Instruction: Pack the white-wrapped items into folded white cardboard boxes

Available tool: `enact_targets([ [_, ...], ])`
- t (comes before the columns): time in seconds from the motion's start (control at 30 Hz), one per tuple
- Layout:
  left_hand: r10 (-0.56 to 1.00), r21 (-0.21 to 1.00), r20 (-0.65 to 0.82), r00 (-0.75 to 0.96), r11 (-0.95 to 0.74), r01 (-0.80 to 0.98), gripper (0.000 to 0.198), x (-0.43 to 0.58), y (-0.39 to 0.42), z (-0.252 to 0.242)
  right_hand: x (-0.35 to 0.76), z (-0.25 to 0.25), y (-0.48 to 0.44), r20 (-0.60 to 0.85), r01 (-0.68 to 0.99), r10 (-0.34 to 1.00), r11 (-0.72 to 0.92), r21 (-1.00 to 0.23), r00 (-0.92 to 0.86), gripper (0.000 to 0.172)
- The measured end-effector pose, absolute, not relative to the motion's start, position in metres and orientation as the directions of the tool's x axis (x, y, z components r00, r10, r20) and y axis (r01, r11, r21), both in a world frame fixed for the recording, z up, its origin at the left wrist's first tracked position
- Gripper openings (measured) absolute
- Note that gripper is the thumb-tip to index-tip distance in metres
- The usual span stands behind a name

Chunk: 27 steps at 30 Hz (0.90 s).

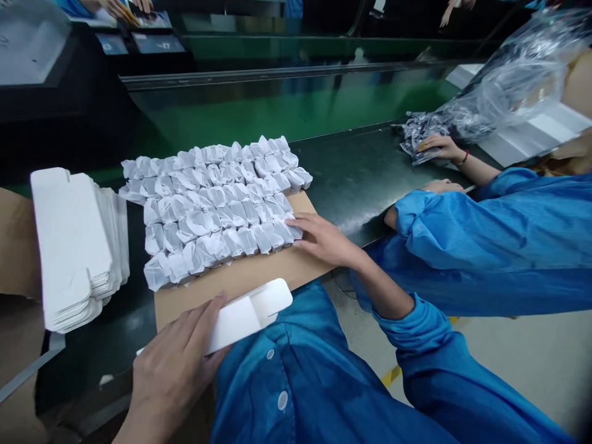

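My left hand grips a white folded carton at the near edge of a brown cardboard sheet. Rows of small white wrapped packets cover most of that sheet. My right hand lies on the near right corner of the rows, fingers spread and holding nothing. To the left stands a stack of flattened white cartons. The packets' contents are hidden by their wrapping.
A co-worker's blue-sleeved arms reach in from the right, one hand on a heap of plastic-wrapped packets. Beyond them lies a clear plastic bag. A green conveyor belt runs behind the dark metal bench.
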State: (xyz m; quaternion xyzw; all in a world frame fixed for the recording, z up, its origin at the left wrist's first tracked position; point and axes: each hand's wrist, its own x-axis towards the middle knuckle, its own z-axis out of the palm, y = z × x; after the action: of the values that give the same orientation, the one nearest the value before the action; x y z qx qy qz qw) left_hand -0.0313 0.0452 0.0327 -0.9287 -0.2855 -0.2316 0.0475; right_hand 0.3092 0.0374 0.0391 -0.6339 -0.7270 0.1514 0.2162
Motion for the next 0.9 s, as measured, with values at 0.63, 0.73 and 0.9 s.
enact_targets([
  [0.63,0.765,0.307,0.447,0.463,-0.617,0.725,0.064,-0.027,0.041,0.016,0.328,0.051,0.031,0.228,0.916,0.912,-0.268,-0.300,0.341,0.052],
  [0.73,0.752,0.298,0.462,0.470,-0.631,0.717,0.065,-0.025,0.043,0.016,0.318,0.056,0.039,0.079,0.929,0.926,-0.367,-0.040,0.369,0.057],
  [0.9,0.757,0.257,0.389,0.524,-0.636,0.728,0.067,-0.021,0.042,0.025,0.316,0.066,0.071,0.029,0.957,0.957,-0.288,-0.028,0.288,0.056],
])
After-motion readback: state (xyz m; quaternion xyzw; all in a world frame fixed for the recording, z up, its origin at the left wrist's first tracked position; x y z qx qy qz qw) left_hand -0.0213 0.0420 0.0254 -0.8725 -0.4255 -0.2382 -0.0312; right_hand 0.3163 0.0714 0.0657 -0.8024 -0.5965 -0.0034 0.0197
